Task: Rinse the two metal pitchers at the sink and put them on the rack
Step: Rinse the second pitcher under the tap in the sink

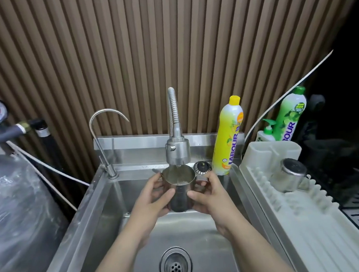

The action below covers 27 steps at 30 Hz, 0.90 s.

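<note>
Directly under the spray head point(178, 151) of the flexible faucet, 1 metal pitcher point(179, 191) is held upright over the sink point(99, 214), its open mouth just below the spray head. Both hands wrap it: the left hand point(152, 200) closes around the pitcher's left wall with the thumb lying across the front, and the right hand point(209, 197) closes around its right wall, fingers curled near what looks like the handle. Whether water is running from the spray head cannot be told for certain, though the inside of the pitcher looks wet and pale near the bottom.

Right of the sink, a pale plastic rack point(295, 219) carries the other pitcher point(290, 176), which lies tipped with its base facing the camera, near the rack's back end. Behind the sink's back-right corner stands a yellow dish-soap bottle point(228, 137), and just left of that bottle sits a small round strainer plug point(202, 167) on the sink's back ledge. Farther right of the sink, behind the rack, are a green soap bottle point(288, 114) and a small pump bottle point(265, 133). At the sink's back-left corner rises a thin curved tap point(102, 128). The drain point(175, 265) lies in the sink floor, between the 2 forearms.
</note>
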### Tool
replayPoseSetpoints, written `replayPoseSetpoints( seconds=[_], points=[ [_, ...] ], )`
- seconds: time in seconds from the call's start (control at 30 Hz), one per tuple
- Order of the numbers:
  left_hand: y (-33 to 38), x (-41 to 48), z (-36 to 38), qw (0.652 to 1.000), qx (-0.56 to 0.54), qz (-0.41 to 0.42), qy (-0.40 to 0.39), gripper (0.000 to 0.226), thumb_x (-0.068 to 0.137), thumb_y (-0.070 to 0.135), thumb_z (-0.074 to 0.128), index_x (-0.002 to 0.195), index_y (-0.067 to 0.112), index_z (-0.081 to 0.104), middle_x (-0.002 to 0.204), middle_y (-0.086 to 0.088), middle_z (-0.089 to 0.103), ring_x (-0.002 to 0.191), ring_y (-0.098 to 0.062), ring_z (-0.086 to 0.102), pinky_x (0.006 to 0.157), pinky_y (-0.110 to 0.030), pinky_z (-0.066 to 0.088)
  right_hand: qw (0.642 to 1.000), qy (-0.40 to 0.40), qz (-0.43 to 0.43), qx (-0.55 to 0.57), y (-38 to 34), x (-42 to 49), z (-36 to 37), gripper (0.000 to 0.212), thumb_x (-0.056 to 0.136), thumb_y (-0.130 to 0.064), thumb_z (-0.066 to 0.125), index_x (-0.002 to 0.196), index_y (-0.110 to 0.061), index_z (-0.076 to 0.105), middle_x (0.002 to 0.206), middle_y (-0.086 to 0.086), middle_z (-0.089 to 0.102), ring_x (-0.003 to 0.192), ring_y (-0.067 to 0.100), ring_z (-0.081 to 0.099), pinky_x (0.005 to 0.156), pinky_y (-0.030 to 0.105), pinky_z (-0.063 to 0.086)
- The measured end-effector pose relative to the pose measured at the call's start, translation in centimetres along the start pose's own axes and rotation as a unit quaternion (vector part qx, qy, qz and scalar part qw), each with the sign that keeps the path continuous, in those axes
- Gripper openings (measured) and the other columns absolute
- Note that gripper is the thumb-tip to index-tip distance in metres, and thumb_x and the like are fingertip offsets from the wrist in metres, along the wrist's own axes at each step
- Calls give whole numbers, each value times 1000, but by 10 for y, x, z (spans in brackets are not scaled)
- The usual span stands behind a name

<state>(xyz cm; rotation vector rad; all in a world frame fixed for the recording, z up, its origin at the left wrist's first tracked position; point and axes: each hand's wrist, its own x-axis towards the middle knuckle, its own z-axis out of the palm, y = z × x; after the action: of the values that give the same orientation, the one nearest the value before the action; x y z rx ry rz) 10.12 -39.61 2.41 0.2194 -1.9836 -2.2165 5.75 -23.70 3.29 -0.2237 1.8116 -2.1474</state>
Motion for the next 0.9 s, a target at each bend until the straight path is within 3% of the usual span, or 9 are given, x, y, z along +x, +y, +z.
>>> replayPoseSetpoints(
  seconds=[0.07,0.17,0.37,0.57,0.7,0.9],
  points=[
    [-1,-1,1,1000,3,2,4,40,87,12,62,116,37,54,117,5,60,105,-11,61,67,-21,55,1000,-2,-5,16,2,0,0,33,81,8,65,104,0,41,90,6,62,89,24,61,93,64,48],
    [-1,-2,1,1000,-1,6,13,41,87,11,63,122,31,53,121,2,60,110,-13,61,65,-20,56,1000,-8,-12,23,1,2,-1,31,79,5,69,96,-7,46,84,1,65,84,20,64,89,58,53],
    [-1,0,1,999,-20,19,18,45,78,21,69,119,34,54,120,6,62,115,-15,60,76,-30,57,999,-21,-27,-2,-3,6,-3,30,79,3,70,85,-19,50,72,-12,70,72,7,67,72,30,57],
    [-5,2,2,1000,-20,18,7,53,72,26,78,118,35,55,123,9,64,119,-13,58,89,-41,55,999,-18,-35,-2,-2,7,-7,29,79,5,69,88,-13,48,75,-7,71,74,8,67,68,24,57],
    [-8,3,0,1000,-19,21,10,49,71,28,78,114,38,57,122,12,64,118,-9,58,93,-44,53,998,-35,-47,-9,1,7,-8,28,81,7,66,93,-8,46,65,-16,67,73,5,64,75,29,57],
    [-9,1,-3,1000,-9,22,7,53,72,31,77,119,38,55,119,16,64,118,-8,58,92,-42,53,998,-42,-44,0,2,5,-7,32,83,5,65,108,0,46,75,-12,69,81,10,66,87,43,56]
  ],
)
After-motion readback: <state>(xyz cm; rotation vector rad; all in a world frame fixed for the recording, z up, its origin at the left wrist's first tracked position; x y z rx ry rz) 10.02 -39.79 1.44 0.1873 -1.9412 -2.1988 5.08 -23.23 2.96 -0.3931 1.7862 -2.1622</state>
